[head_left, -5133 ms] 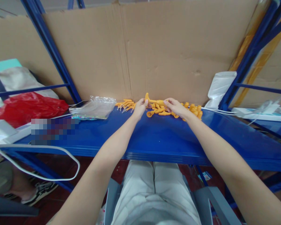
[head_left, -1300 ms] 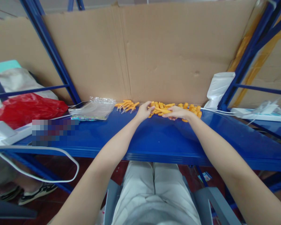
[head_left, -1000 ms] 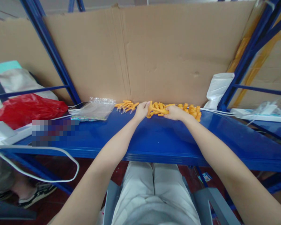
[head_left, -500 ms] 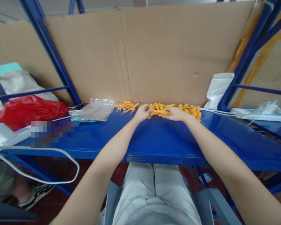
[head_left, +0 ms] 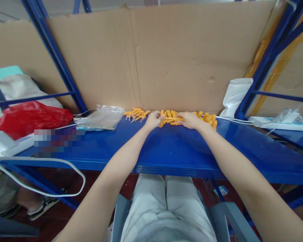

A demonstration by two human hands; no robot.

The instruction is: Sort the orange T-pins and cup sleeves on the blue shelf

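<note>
My left hand (head_left: 153, 120) has its thumb and fingers closed at the left end of a slim yellow-orange piece (head_left: 172, 119). My right hand (head_left: 190, 120) closes on the right end of that same piece, just above the table. Its exact kind is too small to make out. Behind and under it lie more yellow-orange pieces (head_left: 168, 113), partly hidden by my hands. To the left sits a small group of yellow-orange pieces with silvery twisted metal ends (head_left: 136, 115). Right of my right hand stands a cluster of stubby yellow-orange pieces (head_left: 210, 120).
The blue metal table (head_left: 171, 151) backs onto a cardboard sheet (head_left: 181, 60). Clear plastic bags (head_left: 101, 118) lie left, near a red plastic bag (head_left: 31, 117) and a white cable (head_left: 75, 193). At right are a white pouch (head_left: 235, 97) and a power strip (head_left: 280, 123).
My right hand has shifted slightly right along the yellow-orange piece, and its fingers have changed position. My left hand stays nearly in place. A person's foot at lower left has moved slightly right.
</note>
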